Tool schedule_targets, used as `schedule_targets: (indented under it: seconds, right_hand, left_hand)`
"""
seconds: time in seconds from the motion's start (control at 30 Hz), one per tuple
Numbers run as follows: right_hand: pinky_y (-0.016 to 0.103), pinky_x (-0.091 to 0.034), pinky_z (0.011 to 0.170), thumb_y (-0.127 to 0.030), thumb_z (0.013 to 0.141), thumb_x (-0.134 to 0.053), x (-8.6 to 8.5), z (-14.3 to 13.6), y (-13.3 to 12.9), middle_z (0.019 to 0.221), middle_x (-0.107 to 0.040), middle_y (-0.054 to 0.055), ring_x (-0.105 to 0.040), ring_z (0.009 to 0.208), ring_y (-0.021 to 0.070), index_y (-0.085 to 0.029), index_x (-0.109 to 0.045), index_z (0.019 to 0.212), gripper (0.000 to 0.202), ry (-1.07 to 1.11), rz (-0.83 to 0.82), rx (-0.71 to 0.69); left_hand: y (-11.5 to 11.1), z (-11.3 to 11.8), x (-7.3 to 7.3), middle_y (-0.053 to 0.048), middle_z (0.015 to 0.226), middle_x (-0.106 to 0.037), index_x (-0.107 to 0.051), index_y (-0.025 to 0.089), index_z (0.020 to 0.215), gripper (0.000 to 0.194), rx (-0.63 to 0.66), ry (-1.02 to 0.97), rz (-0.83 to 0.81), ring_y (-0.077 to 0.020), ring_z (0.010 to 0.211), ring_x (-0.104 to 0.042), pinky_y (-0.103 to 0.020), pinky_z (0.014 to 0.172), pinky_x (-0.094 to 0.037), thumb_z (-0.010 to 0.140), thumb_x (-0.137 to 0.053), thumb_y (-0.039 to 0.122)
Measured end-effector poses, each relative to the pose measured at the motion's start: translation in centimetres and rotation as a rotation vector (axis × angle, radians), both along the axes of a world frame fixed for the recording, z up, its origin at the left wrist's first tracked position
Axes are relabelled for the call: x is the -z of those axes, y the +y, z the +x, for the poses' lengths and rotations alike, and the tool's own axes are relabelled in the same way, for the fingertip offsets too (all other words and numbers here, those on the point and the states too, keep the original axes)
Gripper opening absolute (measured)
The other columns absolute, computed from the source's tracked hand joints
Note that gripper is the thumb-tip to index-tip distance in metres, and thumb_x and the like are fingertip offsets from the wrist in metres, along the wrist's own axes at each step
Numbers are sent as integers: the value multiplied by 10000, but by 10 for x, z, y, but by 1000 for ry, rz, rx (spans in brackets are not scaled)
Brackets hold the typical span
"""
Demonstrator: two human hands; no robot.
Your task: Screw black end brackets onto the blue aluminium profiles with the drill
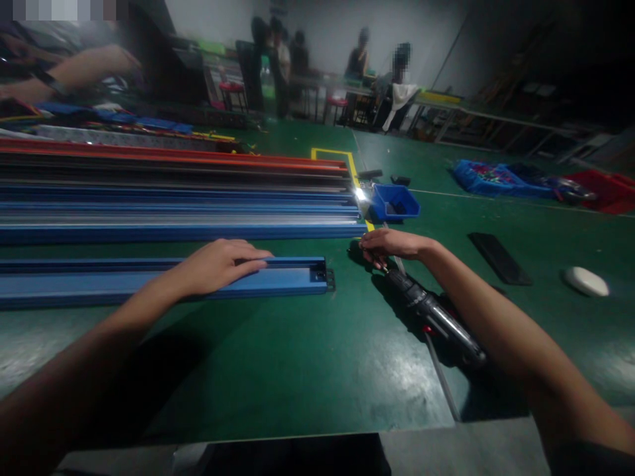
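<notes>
A long blue metal channel lies across the green table, reaching past the left edge of the view. My left hand rests over it, fingers closed along its far wall. A small black end piece with holes sits at the channel's right end. To the right of that end, my right hand is low over the table, fingers pinched together; what is between them is too small to make out. Just below those fingers lies a black electric screwdriver, its tip pointing toward them.
Behind the channel lie several long blue, black and red profiles. A blue bin stands at their right end. Farther right are a black slab, a white rounded object and a blue tray. A co-worker's hand shows upper left.
</notes>
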State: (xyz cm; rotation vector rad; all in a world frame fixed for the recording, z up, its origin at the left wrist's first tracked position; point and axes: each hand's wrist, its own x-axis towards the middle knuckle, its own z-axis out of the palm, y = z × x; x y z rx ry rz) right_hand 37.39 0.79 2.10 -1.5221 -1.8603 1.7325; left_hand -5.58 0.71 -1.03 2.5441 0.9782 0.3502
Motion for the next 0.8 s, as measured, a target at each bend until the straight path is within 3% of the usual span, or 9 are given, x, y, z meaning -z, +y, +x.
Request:
schedule_targets:
  seconds: [0.27, 0.4, 0.47, 0.63, 0.73, 0.8]
  right_hand:
    - [250, -520, 570, -424, 989, -666, -8, 8, -2, 734, -692, 51, -624, 584, 129, -128, -643, 904, 308, -19, 26, -20]
    - [268, -540, 584, -486, 950, -695, -17, 20, -3, 751, -707, 55, -642, 597, 136, -122, -671, 943, 365, -69, 34, 69]
    - [274, -556, 622, -474, 925, -720, -28, 31, -12, 824, -731, 69, -673, 664, 150, -126, -683, 968, 353, -90, 114, 110]
    - [325, -571, 730, -415, 932, -663, -56, 71, -73, 933, -761, 86, -703, 796, 205, -140, -725, 1042, 303, -334, 356, 28]
    - [351, -578, 805, -219, 896, -604, -54, 95, -126, 1018, -785, 104, -735, 904, 246, -146, -742, 1078, 239, -593, 528, 19]
    - [368, -592, 878, -84, 841, -510, -45, 107, -158, 1103, -791, 117, -751, 987, 254, -150, -750, 1135, 385, -664, 586, 1]
  left_hand:
    - [0, 5, -3, -36, 1222, -792, -792, 272, 1258, 447, -12, -64, 9, -243, 1094, -737, -392, 1006, -554, 1021, -559, 570]
    - [-1, 9, -9, -62, 1214, -790, -795, 237, 1245, 462, -3, -67, 22, -245, 1094, -739, -395, 1015, -551, 1016, -555, 557]
    - [-1, 9, -11, -71, 1218, -787, -791, 237, 1254, 479, -7, -66, 22, -250, 1099, -736, -399, 1014, -550, 1008, -559, 577]
    - [-1, 9, -11, -77, 1224, -791, -802, 247, 1238, 509, -43, -59, 8, -262, 1109, -736, -401, 1028, -550, 990, -549, 613]
    - [-1, 10, -10, -76, 1234, -794, -810, 228, 1220, 538, -94, -95, -18, -277, 1141, -736, -410, 1059, -545, 970, -563, 635]
    - [-1, 11, -9, -79, 1245, -791, -812, 219, 1222, 559, -106, -105, -30, -291, 1174, -731, -419, 1086, -533, 956, -573, 649]
